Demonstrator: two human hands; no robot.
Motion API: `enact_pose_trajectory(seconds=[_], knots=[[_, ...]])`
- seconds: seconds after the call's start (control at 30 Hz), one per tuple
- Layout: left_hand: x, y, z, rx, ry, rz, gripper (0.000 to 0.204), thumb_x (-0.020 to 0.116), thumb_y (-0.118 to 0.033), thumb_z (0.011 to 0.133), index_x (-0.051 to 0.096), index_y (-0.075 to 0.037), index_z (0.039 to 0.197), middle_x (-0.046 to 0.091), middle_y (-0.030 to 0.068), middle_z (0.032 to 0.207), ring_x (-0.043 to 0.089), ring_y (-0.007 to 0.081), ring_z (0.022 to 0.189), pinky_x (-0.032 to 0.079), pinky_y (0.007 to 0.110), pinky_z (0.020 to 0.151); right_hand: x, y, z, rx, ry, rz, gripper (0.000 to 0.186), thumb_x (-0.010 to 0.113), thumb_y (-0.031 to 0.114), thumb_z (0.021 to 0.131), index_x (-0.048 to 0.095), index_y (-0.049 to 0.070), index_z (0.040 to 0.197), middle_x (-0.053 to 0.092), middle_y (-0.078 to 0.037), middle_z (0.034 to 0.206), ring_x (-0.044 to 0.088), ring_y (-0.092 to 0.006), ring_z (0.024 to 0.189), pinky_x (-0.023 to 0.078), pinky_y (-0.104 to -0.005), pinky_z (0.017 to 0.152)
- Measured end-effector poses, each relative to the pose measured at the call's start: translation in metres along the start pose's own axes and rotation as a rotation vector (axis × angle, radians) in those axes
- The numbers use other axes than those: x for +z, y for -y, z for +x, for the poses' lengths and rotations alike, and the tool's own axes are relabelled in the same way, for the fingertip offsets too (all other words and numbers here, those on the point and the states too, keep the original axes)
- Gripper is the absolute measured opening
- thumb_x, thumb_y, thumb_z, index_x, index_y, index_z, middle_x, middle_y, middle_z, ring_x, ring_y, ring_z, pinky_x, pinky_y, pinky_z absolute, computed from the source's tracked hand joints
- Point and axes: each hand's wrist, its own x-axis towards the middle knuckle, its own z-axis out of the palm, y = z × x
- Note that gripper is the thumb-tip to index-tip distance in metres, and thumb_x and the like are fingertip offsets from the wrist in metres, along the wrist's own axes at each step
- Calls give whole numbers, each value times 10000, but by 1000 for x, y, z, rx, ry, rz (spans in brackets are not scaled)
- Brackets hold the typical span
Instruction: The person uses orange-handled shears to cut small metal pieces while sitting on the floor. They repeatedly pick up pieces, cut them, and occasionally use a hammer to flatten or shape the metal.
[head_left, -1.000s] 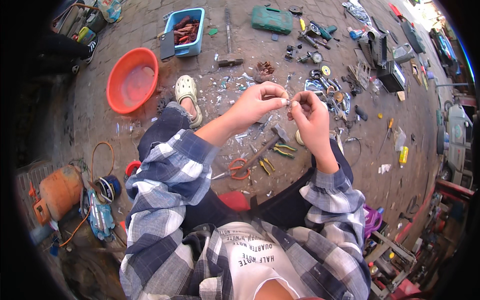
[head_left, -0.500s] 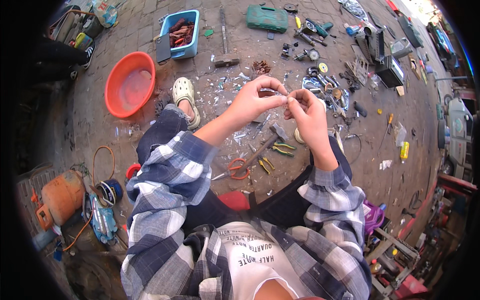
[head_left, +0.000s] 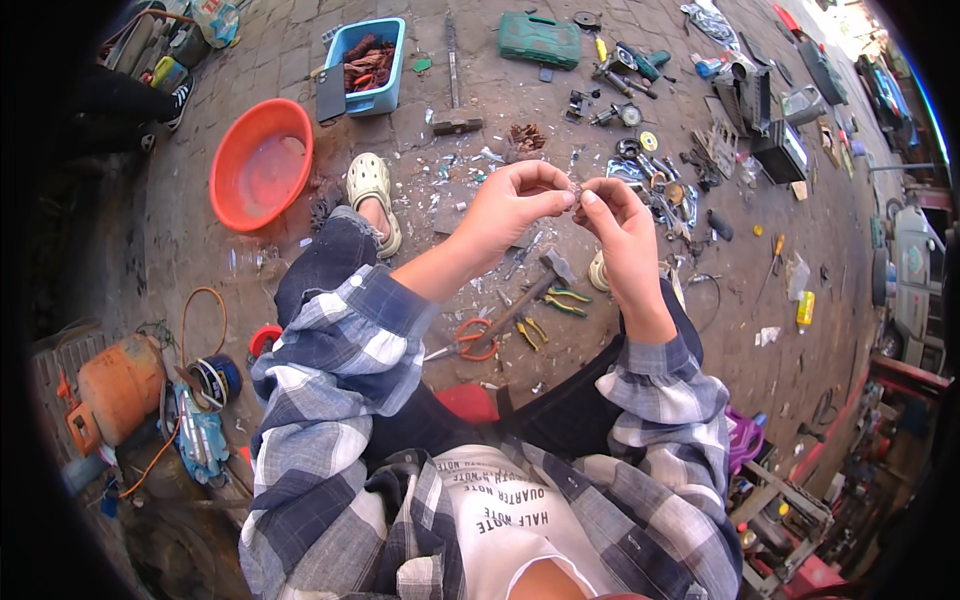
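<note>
My left hand (head_left: 522, 208) and my right hand (head_left: 622, 222) meet fingertip to fingertip above the ground between my feet. Both are closed in a pinch on a tiny, pale, glinting piece (head_left: 575, 194), too small to name. Beneath them lies a hammer (head_left: 522, 308) with a long handle. Scissors with orange handles (head_left: 477, 340) rest by the lower end of that handle. Beside the hammer are pliers with green and yellow grips (head_left: 567, 301) and a smaller yellow-handled pair of pliers (head_left: 532, 334).
An orange-red basin (head_left: 228, 170) and a blue bin (head_left: 388, 98) of reddish-brown scraps stand at the far left. A sledgehammer (head_left: 456, 121), a green case (head_left: 540, 42) and several metal parts lie beyond. At left is an orange gas cylinder (head_left: 122, 392); another person's shoe (head_left: 180, 103) shows.
My fingertips have drawn slightly apart, and the small glinting piece between them shows more plainly. The view has shifted a little; the tools on the ground lie as before.
</note>
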Motion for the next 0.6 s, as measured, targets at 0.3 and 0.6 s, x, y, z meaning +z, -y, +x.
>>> enact_pose_trajectory(seconds=[0.3, 0.6], knots=[[7, -4, -7, 58, -38, 4, 159, 657, -110, 827, 609, -38, 961, 611, -3, 908, 561, 77, 869, 443, 238, 791, 5, 1, -3, -98, -10, -103, 149, 620, 59, 859, 549, -7, 973, 601, -35, 901, 574, -72, 828, 468, -209, 736], [-7, -14, -1, 116, -194, -72, 108, 533, -84, 896, 583, 3, 936, 643, 124, 1028, 617, 185, 954, 504, 309, 865, -1, -15, 13, -204, -52, -318, 222, 655, 85, 832, 534, -13, 990, 612, -69, 923, 597, -119, 853, 483, -255, 760]])
